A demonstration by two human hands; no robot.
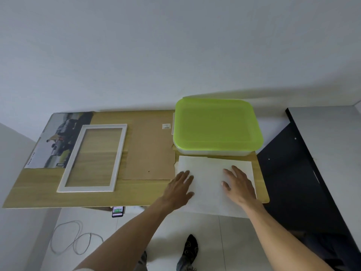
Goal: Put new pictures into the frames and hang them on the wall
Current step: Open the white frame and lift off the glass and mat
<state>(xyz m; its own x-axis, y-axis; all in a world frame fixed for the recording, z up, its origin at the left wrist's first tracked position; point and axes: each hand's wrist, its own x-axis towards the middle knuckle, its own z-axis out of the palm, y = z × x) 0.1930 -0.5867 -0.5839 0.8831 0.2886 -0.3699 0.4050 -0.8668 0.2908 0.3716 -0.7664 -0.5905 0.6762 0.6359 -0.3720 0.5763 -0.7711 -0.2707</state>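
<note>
A white picture frame [119,155] lies flat on the wooden table [136,194], its middle showing the tabletop. Partly under its left side lies a printed picture [56,137] of vehicles and people. To the frame's right rests a brown cardboard backing board [150,151]. A stack of white sheets [209,173] sits at the table's near right and overhangs the front edge. My left hand [178,190] lies flat on the stack's left edge, and my right hand [237,184] rests flat on its right half, fingers spread.
A clear box with a green lid [214,126] stands behind the white sheets. A dark cabinet [312,173] flanks the table on the right. A white wall rises behind. Under the table's edge a phone [117,211] shows, and a grey cable [76,239] coils on the floor.
</note>
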